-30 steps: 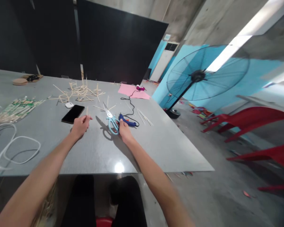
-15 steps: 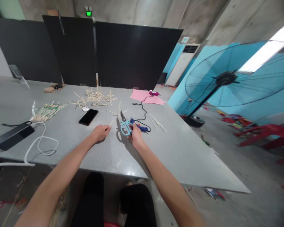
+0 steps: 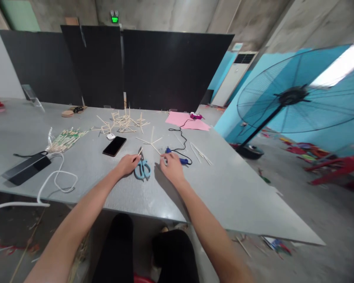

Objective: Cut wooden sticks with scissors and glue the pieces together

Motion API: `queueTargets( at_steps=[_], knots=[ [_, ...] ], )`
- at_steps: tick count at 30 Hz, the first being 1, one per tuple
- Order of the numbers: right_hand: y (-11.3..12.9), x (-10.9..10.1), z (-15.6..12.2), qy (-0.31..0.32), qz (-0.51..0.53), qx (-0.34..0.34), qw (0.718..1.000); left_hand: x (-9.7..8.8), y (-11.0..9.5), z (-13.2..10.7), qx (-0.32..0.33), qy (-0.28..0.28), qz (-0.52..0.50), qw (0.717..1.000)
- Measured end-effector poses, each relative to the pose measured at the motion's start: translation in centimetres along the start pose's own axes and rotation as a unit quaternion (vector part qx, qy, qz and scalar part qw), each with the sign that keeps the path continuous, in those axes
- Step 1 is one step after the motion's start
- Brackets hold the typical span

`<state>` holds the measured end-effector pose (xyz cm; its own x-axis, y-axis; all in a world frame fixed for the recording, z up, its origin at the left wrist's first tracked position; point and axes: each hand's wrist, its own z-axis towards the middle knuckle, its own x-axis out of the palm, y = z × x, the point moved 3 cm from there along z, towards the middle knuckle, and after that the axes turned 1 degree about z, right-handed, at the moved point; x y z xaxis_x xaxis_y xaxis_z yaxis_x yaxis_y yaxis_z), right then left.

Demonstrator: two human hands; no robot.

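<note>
Your left hand (image 3: 126, 164) now pinches a short wooden stick (image 3: 140, 151), its fingers touching the scissors (image 3: 142, 169), which your right hand (image 3: 173, 169) has let go; it rests loosely open beside the blue glue gun (image 3: 177, 158). Beyond lies the phone (image 3: 114, 146).

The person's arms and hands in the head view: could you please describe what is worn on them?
Nothing, as far as the picture shows. The left hand and right hand are bare, without gloves or visible rings. Both forearms are bare up to the picture's lower edge: no sleeves, watch or wristband show.
</note>
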<state>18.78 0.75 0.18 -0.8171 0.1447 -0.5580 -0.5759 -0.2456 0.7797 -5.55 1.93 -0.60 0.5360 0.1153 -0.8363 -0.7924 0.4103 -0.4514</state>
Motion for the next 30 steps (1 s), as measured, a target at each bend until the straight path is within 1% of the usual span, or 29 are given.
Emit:
queueTargets(
  at_steps=[2, 3, 5, 6, 7, 10, 16, 23, 26, 30],
  knots=[
    [-1.1, -1.9, 0.6, -0.05, -0.096, 0.002, 0.994, -0.1, 0.1, 0.1, 0.0, -0.001, -0.01, 1.0],
    [-1.7, -2.6, 0.9, -0.057, -0.172, 0.0, 0.983, -0.1, 0.1, 0.2, -0.001, -0.002, -0.015, 1.0],
    [-2.8, -3.2, 1.4, -0.031, -0.293, -0.013, 0.956, -0.2, 0.2, 0.2, -0.004, -0.004, -0.025, 1.0],
    [-3.2, -3.2, 1.5, -0.012, -0.327, -0.018, 0.945, -0.3, 0.2, 0.3, -0.006, -0.006, -0.03, 1.0],
    [-3.6, -3.2, 1.7, 0.004, -0.34, -0.021, 0.94, -0.3, 0.2, 0.3, -0.008, -0.007, -0.034, 0.999],
    [-4.0, -3.2, 1.9, 0.006, -0.351, -0.011, 0.936, -0.4, 0.2, 0.4, -0.012, -0.011, -0.043, 0.999],
    [-4.0, -3.3, 2.0, -0.031, -0.37, 0.02, 0.928, -0.5, 0.3, 0.6, -0.017, -0.016, -0.056, 0.998],
    [-4.6, -3.2, 3.1, -0.079, -0.341, 0.044, 0.936, -0.8, 0.4, 0.8, -0.021, -0.01, -0.068, 0.997],
    [-4.9, -2.9, 3.5, -0.096, -0.315, 0.033, 0.944, -0.8, 0.4, 0.8, -0.024, -0.009, -0.075, 0.997],
    [-5.1, -1.9, 3.8, -0.081, -0.283, -0.016, 0.956, -0.9, 0.6, 0.9, -0.037, -0.017, -0.095, 0.995]
  ],
)
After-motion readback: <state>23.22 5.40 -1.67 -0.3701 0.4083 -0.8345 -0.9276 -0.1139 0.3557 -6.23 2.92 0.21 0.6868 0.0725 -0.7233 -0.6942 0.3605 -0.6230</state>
